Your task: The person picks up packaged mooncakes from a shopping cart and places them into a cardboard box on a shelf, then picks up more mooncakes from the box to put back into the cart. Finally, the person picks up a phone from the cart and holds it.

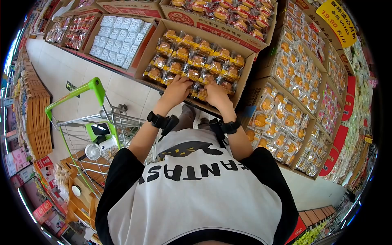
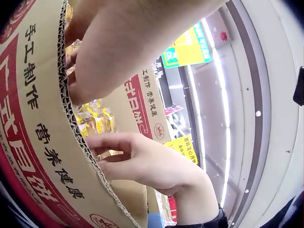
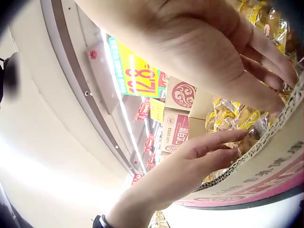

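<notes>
Small cakes in clear wrappers with yellow bands fill an open cardboard box in rows. Both hands reach over its near edge. My left hand touches the wrapped cakes near the front; in the right wrist view that left hand has its fingers fairly straight, with the thumb apart. To its right, my right hand rests fingers down among the front cakes. The left wrist view shows the right hand with extended fingers, their tips partly hidden by the box edge.
A shopping cart with a green handle stands at the left, holding a small white fan. White wrapped packs fill a neighbouring box. Tilted boxes of bagged pastries border the right. A yellow price sign hangs at upper right.
</notes>
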`<state>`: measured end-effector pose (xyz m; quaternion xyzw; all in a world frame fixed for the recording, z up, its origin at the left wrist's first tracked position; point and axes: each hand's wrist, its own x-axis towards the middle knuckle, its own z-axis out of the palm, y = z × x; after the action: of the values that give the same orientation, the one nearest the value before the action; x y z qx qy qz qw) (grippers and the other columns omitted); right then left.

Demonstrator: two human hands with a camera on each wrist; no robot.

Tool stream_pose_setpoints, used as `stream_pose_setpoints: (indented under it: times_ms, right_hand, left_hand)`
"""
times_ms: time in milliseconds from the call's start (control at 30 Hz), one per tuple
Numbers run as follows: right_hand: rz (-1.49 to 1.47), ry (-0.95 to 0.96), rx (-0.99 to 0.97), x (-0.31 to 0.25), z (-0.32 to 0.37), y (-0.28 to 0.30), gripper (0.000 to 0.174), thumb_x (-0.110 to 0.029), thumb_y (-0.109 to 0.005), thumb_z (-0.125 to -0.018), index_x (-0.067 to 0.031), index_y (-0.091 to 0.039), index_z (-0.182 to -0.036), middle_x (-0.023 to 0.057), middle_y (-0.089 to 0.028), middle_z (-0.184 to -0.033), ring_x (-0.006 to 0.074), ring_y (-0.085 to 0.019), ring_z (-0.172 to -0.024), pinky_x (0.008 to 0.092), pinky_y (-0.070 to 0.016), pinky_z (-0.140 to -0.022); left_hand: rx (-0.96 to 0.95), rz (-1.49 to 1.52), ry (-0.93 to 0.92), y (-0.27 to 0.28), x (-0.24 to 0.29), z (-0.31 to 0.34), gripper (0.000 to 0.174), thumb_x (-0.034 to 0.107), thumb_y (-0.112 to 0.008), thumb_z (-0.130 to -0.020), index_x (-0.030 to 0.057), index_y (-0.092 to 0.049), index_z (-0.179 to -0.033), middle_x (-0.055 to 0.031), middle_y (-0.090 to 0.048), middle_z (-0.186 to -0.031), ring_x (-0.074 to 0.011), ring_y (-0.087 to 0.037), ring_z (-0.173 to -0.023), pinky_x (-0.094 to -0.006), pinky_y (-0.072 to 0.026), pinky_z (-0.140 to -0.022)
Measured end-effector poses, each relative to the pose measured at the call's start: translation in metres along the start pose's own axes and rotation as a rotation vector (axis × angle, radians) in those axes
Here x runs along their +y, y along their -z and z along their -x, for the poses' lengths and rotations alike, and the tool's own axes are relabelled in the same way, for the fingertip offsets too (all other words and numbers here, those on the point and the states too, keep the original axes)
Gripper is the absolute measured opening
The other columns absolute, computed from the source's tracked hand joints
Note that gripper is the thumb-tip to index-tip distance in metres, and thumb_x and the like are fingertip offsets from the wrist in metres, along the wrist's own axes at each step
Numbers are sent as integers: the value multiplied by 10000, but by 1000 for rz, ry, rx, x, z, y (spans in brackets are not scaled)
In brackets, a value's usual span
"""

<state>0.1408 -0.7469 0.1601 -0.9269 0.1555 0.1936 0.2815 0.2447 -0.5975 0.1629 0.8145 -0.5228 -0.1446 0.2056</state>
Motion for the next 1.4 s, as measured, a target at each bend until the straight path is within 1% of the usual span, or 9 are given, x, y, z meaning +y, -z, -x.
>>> stream_pose_setpoints:
  times_ms: [100, 467, 733, 967, 1033, 1167, 1233, 1333, 1400]
  right_hand:
    - [-25, -11, 17, -2, 6, 3, 364, -25, -606, -648, -18, -571, -1010, 178, -535, -991, 335, -525, -938, 394, -433, -788]
    - [-52, 19, 71, 2, 12, 0, 378, -147, -613, -708, -52, -547, -1068, 149, -509, -1058, 311, -508, -982, 390, -432, -797]
    - [-76, 38, 150, 4, 22, -1, 363, -225, -593, -745, -35, -542, -1051, 143, -509, -1060, 313, -507, -972, 390, -428, -789]
    - [-192, 199, 294, -1, 48, 3, 326, -201, -567, -752, -41, -533, -1033, 151, -524, -1029, 329, -528, -917, 394, -441, -769]
    - [-227, 258, 315, -7, 55, 7, 322, -178, -571, -737, -43, -530, -1026, 161, -531, -1012, 340, -538, -894, 403, -448, -760]
    - [-371, 391, 310, -26, 65, 13, 278, -148, -558, -768, -41, -530, -1022, 141, -553, -954, 289, -558, -803, 356, -448, -709]
    - [-379, 431, 329, -36, 65, 15, 267, -139, -557, -781, -36, -530, -1026, 132, -564, -909, 252, -573, -732, 315, -452, -676]
    - [-455, 547, 299, -52, 67, 21, 229, -100, -556, -783, -33, -533, -1001, 123, -577, -856, 212, -569, -648, 291, -452, -594]
    - [-479, 562, 241, -63, 66, 22, 225, -108, -561, -774, -35, -538, -985, 123, -585, -831, 247, -575, -681, 322, -452, -618]
  left_hand:
    - [42, -81, -33, -4, 0, 1, 259, 67, -563, -711, 34, -588, -966, -63, -535, -973, -247, -460, -953, -334, -451, -782]
    - [160, -316, 2, -16, 7, 9, 225, 191, -561, -760, 100, -587, -964, -23, -544, -968, -246, -449, -942, -417, -378, -744]
    - [117, -333, 120, -19, 12, 5, 248, 243, -550, -774, 121, -576, -989, -2, -549, -997, -250, -438, -943, -411, -336, -764]
    - [329, -135, 101, 8, 47, 40, 211, 145, -546, -765, 122, -572, -974, -40, -541, -999, -233, -450, -990, -402, -364, -769]
    - [360, 126, 47, 23, 62, 53, 221, 62, -526, -765, 88, -560, -982, -72, -540, -970, -258, -489, -920, -370, -393, -758]
    - [490, 132, 79, 38, 85, 79, 244, 4, -495, -767, 58, -545, -999, -105, -537, -926, -272, -522, -811, -330, -425, -706]
    - [385, 366, 304, 45, 94, 91, 263, -3, -478, -784, 41, -537, -1037, -123, -533, -932, -265, -523, -825, -309, -423, -720]
    - [434, 365, 307, 43, 90, 106, 274, -3, -475, -795, 47, -530, -1059, -114, -539, -905, -239, -535, -778, -286, -429, -672]
    - [456, 346, 335, 47, 92, 115, 290, -5, -479, -793, 51, -524, -1074, -109, -545, -898, -225, -540, -773, -284, -430, -664]
